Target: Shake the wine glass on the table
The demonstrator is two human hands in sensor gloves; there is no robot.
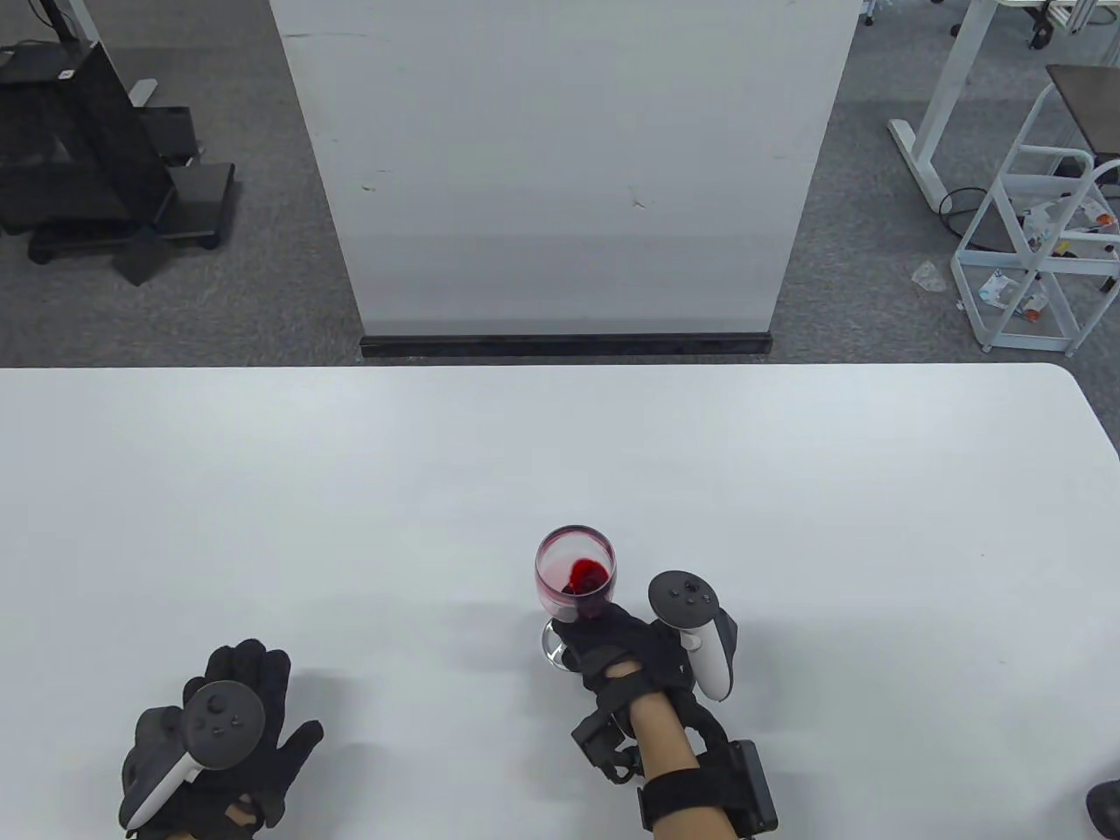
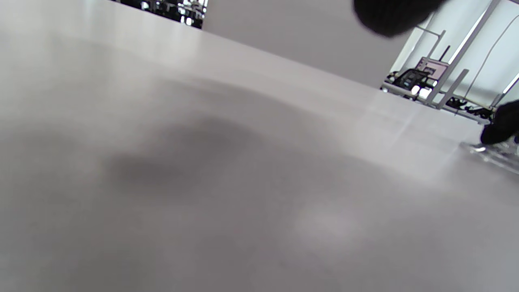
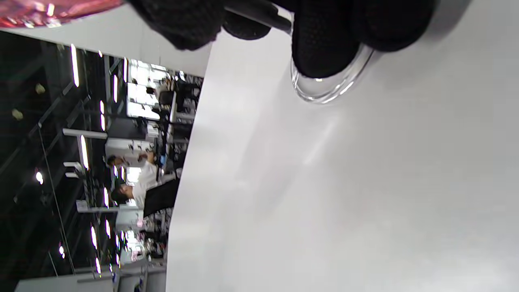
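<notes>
Wine glass (image 1: 575,579), red liquid inside, foot on the white bench (image 1: 787,490): stem is gripped by right hand (image 1: 626,652). Left hand (image 1: 219,744) is laid flat, fingers (image 1: 249,661) spread, nothing held.

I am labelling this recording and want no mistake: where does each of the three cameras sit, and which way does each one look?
Table view: above, looking down at the white table; shows left hand, and right hand gripping the wine glass.
Left wrist view: low over the tabletop, tilted, looking across it; a dark fingertip at top.
Right wrist view: turned sideways, looking along the table; gloved fingers around the stem above the glass base.
Shared: the glass base shows in table and right wrist views.
</notes>
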